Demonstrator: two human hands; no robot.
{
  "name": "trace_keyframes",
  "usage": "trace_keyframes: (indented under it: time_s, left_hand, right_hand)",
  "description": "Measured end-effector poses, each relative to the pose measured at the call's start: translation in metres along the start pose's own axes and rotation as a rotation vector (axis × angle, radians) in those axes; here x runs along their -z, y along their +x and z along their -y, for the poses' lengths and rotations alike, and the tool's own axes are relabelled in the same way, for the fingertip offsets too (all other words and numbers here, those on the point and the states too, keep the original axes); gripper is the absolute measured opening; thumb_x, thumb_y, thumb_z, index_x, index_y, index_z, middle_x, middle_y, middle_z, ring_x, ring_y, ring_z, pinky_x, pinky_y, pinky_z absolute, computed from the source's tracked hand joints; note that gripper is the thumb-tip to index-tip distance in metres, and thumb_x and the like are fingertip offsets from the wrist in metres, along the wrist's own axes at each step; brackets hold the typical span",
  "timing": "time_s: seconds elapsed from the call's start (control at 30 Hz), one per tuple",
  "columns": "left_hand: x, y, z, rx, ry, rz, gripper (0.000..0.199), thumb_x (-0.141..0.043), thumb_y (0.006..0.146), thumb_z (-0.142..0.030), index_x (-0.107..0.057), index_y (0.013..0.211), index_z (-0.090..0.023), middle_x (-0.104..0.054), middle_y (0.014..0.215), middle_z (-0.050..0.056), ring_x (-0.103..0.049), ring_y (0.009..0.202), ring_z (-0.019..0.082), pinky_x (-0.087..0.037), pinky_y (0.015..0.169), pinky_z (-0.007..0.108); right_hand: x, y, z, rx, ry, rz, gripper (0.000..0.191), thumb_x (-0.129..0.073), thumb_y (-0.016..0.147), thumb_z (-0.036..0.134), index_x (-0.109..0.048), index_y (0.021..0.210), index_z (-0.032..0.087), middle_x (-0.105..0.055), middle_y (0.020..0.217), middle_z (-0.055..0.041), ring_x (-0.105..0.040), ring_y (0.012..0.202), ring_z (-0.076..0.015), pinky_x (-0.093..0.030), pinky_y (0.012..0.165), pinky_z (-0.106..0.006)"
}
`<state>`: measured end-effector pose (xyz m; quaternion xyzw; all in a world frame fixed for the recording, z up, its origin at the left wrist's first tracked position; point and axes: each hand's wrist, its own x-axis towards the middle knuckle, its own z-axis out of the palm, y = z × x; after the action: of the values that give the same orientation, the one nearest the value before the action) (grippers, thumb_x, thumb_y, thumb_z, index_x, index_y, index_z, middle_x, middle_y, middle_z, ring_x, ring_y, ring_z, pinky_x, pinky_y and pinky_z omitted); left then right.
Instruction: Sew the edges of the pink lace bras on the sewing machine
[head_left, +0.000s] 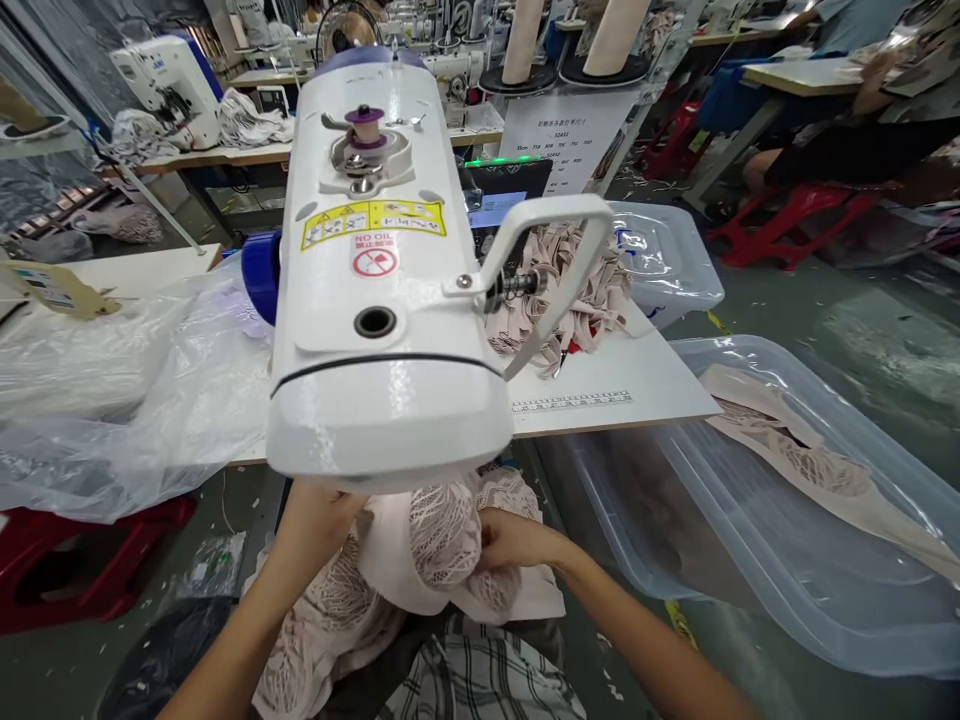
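Observation:
A pale pink lace bra (446,535) lies over my lap just below the head of the white sewing machine (390,400). My right hand (517,540) has its fingers curled into the lace at the bra's right side, gripping it. At the left, my left hand (326,515) is closed at the bra's edge, its fingertips partly hidden under the machine head. More pink lace pieces (330,610) hang below my left forearm. The needle area is hidden behind the machine head.
Beige fabric strips (577,290) are heaped on the white table (637,385), right of the machine. A clear plastic bin (637,560) stands at the right with a lace piece (810,460) over it. Plastic sheeting (135,370) covers the left side. A person's arm (874,80) shows at far right.

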<state>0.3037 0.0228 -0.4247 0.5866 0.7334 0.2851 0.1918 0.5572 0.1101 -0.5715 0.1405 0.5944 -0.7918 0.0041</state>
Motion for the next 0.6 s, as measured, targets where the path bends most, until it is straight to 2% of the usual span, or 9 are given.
trace_keyframes:
  time_s: [0.07, 0.17, 0.23, 0.3, 0.4, 0.47, 0.53, 0.6]
  left_hand:
    - [0.000, -0.001, 0.002, 0.044, 0.009, 0.016, 0.030, -0.053, 0.086, -0.036, -0.060, 0.062, -0.020, -0.052, 0.049, 0.000, -0.054, 0.062, 0.018, -0.046, 0.062, 0.026]
    - [-0.001, -0.002, 0.003, 0.068, 0.015, 0.020, 0.033, -0.053, 0.088, -0.038, -0.060, 0.062, -0.020, -0.047, 0.047, -0.001, -0.049, 0.056, 0.016, -0.040, 0.056, 0.026]
    - [-0.003, -0.002, 0.003, 0.074, 0.022, 0.022, 0.034, -0.053, 0.088, -0.040, -0.060, 0.062, -0.019, -0.045, 0.046, -0.002, -0.046, 0.053, 0.015, -0.038, 0.054, 0.025]
    - [-0.004, -0.002, 0.003, 0.083, 0.051, 0.018, 0.033, -0.053, 0.087, -0.039, -0.060, 0.062, -0.019, -0.045, 0.047, -0.002, -0.045, 0.052, 0.014, -0.037, 0.053, 0.025]
    - [-0.003, -0.004, 0.005, 0.090, 0.130, -0.004, 0.032, -0.053, 0.087, -0.038, -0.058, 0.063, -0.018, -0.049, 0.050, -0.002, -0.047, 0.053, 0.014, -0.036, 0.051, 0.024]
    - [-0.001, -0.008, 0.007, 0.062, 0.180, -0.046, 0.028, -0.052, 0.089, -0.039, -0.061, 0.072, -0.018, -0.057, 0.060, 0.000, -0.052, 0.056, 0.015, -0.037, 0.050, 0.024]
    - [-0.002, -0.016, 0.004, -0.029, 0.207, -0.143, 0.022, -0.053, 0.091, -0.038, -0.063, 0.091, -0.018, -0.067, 0.080, 0.004, -0.060, 0.067, 0.017, -0.042, 0.053, 0.024]
    - [-0.006, -0.027, -0.007, -0.176, 0.187, -0.245, 0.016, -0.054, 0.092, -0.030, -0.060, 0.103, -0.020, -0.069, 0.094, 0.006, -0.065, 0.082, 0.018, -0.048, 0.063, 0.024]
  right_hand:
    - [0.002, -0.008, -0.008, 0.014, 0.085, -0.022, 0.031, -0.080, 0.074, 0.042, -0.076, 0.091, 0.016, -0.073, 0.086, -0.0049, -0.067, 0.084, -0.0233, -0.052, 0.085, -0.036]
    - [0.003, -0.020, -0.019, 0.078, 0.170, -0.207, 0.033, -0.076, 0.078, 0.048, -0.074, 0.076, 0.014, -0.068, 0.071, -0.0024, -0.059, 0.064, -0.0156, -0.049, 0.068, -0.028]
    - [0.000, -0.027, -0.023, 0.128, 0.205, -0.323, 0.038, -0.072, 0.081, 0.053, -0.073, 0.075, 0.016, -0.066, 0.069, -0.0008, -0.055, 0.062, -0.0136, -0.046, 0.065, -0.026]
    - [-0.004, -0.032, -0.023, 0.171, 0.234, -0.390, 0.037, -0.071, 0.083, 0.054, -0.073, 0.079, 0.017, -0.066, 0.072, -0.0006, -0.058, 0.067, -0.0144, -0.047, 0.069, -0.026]
    - [-0.011, -0.040, -0.013, 0.254, 0.248, -0.412, 0.029, -0.070, 0.086, 0.047, -0.075, 0.083, 0.018, -0.068, 0.076, -0.0022, -0.062, 0.073, -0.0164, -0.048, 0.074, -0.027]
    - [-0.013, -0.047, 0.000, 0.324, 0.197, -0.391, 0.025, -0.066, 0.090, 0.042, -0.075, 0.086, 0.019, -0.069, 0.078, -0.0033, -0.063, 0.075, -0.0175, -0.049, 0.076, -0.029]
    - [-0.013, -0.054, 0.015, 0.382, 0.095, -0.359, 0.024, -0.061, 0.094, 0.038, -0.076, 0.091, 0.020, -0.070, 0.081, -0.0044, -0.064, 0.077, -0.0184, -0.049, 0.078, -0.031]
    - [-0.012, -0.062, 0.031, 0.415, -0.026, -0.341, 0.026, -0.057, 0.097, 0.038, -0.076, 0.095, 0.020, -0.070, 0.082, -0.0057, -0.063, 0.076, -0.0185, -0.050, 0.078, -0.032]
